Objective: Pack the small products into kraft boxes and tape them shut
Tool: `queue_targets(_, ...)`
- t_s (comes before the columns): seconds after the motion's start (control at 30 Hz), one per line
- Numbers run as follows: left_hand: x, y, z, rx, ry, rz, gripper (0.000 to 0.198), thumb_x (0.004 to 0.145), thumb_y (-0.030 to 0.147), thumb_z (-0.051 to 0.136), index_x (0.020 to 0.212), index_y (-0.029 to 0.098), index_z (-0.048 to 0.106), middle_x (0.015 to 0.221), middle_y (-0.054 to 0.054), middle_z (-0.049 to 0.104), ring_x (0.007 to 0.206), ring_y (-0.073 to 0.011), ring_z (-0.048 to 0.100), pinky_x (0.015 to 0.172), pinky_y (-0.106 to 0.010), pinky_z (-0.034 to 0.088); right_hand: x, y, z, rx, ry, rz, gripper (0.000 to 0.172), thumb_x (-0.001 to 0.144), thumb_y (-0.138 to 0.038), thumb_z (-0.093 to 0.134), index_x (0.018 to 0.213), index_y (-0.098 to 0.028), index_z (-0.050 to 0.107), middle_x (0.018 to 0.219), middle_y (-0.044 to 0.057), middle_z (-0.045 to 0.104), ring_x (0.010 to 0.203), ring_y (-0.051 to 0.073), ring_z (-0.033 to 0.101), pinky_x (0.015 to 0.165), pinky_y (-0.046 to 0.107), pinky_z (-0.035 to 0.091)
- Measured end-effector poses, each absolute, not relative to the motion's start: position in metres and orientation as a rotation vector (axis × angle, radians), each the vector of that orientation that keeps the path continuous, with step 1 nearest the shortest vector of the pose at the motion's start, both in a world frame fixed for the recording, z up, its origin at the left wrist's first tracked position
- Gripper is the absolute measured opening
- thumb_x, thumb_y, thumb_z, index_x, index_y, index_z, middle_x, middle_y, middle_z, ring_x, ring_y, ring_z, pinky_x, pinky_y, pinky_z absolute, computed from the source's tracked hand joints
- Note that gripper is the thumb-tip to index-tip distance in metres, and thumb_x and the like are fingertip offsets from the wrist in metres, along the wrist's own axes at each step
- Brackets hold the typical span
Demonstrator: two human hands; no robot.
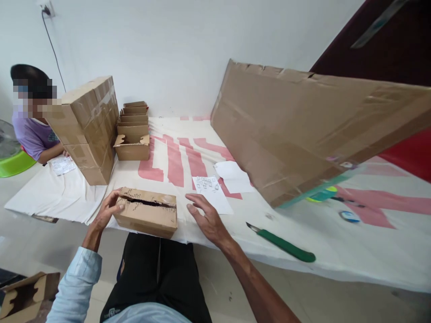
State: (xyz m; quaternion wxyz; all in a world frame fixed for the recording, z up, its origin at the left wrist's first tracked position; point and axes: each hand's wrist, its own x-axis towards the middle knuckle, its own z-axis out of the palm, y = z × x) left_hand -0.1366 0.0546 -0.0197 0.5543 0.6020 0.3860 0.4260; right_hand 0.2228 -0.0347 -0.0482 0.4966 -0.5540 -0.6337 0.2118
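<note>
A small closed cardboard box (147,212) lies at the near edge of the cloth-covered table (370,255). My left hand (107,211) grips its left end, with the fingers curled round the corner. My right hand (206,218) hovers open just right of the box, its fingers spread and not touching it. A white paper sheet with small printed marks (211,190) lies beyond my right fingertips.
A green-handled knife (284,244) lies right of my right hand. A big cardboard sheet (303,130) leans across the right. A stack of taped boxes (89,128) and a row of small open boxes (133,130) stand at the back left. A person (32,121) sits at the far left.
</note>
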Motion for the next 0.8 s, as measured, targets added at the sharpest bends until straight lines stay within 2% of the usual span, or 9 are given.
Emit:
queue_targets(0.1,-0.137,0.049,-0.021,1.463,0.961,1.005,0.052,0.067,0.053,0.09,0.105,0.022,0.072,0.152,-0.012,0.059,0.145,-0.0424,0.05,0.119,-0.048,0.042,0.213,-0.023,-0.031,-1.282,-1.623,0.667,0.04,0.102,-0.052,0.057,0.126,-0.024,0.071,0.133,0.012,0.07,0.129,0.029,0.064,0.113,0.048,0.051)
queue_targets(0.23,-0.138,0.038,-0.024,1.504,0.994,0.999,0.052,0.07,0.052,0.088,0.11,0.023,0.073,0.152,-0.012,0.057,0.146,-0.0411,0.049,0.12,-0.046,0.042,0.209,-0.015,-0.019,-1.247,-1.711,0.783,0.038,0.102,-0.051,0.058,0.127,-0.025,0.07,0.133,0.011,0.07,0.125,0.028,0.065,0.112,0.047,0.052)
queue_targets(0.5,-0.135,0.029,-0.025,1.572,1.003,1.005,0.049,0.076,0.052,0.084,0.115,0.025,0.075,0.151,-0.012,0.055,0.145,-0.0397,0.05,0.118,-0.045,0.044,0.203,-0.008,-0.005,-1.177,-1.771,0.837,0.029,0.101,-0.046,0.059,0.113,-0.023,0.071,0.121,0.01,0.072,0.117,0.025,0.067,0.103,0.042,0.054)
queue_targets(0.8,-0.135,0.027,-0.024,1.596,1.008,0.995,0.047,0.077,0.052,0.082,0.116,0.026,0.075,0.149,-0.012,0.056,0.143,-0.0391,0.051,0.112,-0.044,0.049,0.2,-0.007,-0.004,-1.22,-1.672,0.906,0.026,0.097,-0.047,0.063,0.105,-0.023,0.072,0.126,0.01,0.071,0.118,0.026,0.067,0.101,0.044,0.055)
